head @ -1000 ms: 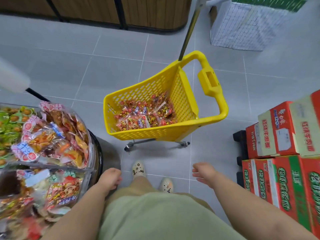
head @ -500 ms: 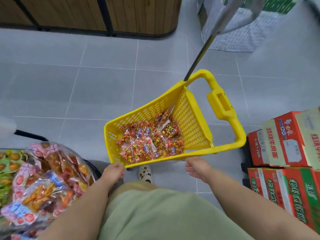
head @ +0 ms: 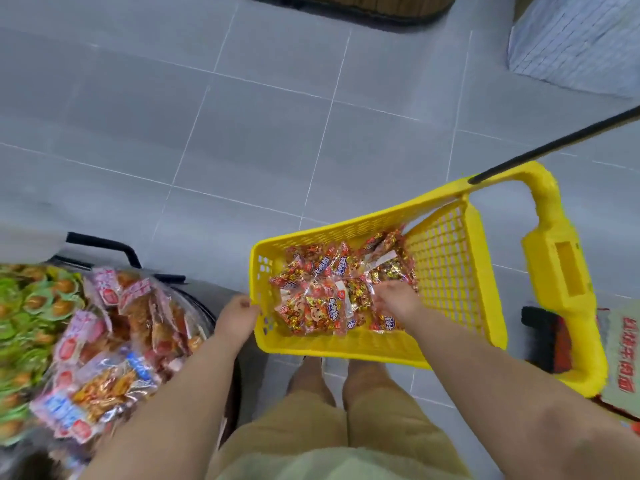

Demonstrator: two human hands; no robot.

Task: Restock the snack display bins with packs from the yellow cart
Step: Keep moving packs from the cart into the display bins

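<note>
The yellow cart (head: 346, 349) stands right in front of me, with its handle (head: 568, 271) off to the right. Several red and gold snack packs (head: 318, 299) lie in a heap on its bottom. My left hand (head: 237, 318) is at the cart's near left corner, fingers curled against the rim. Inside the basket, my right hand (head: 396, 301) rests on the packs with its fingertips buried among them. At the lower left the clear display bins (head: 194, 299) hold pink and orange snack packs (head: 114, 341) and green packs (head: 27, 306).
A black pole (head: 554, 143) slants up from the cart's far rim. Red and green cartons (head: 623, 358) stand at the right edge behind the handle. A white gridded box (head: 571, 46) sits at the top right on the grey tiled floor (head: 242, 116).
I have leaned in over the cart. My right hand went from outside the near rim down onto the packs, and my left hand moved up to the cart's left corner.
</note>
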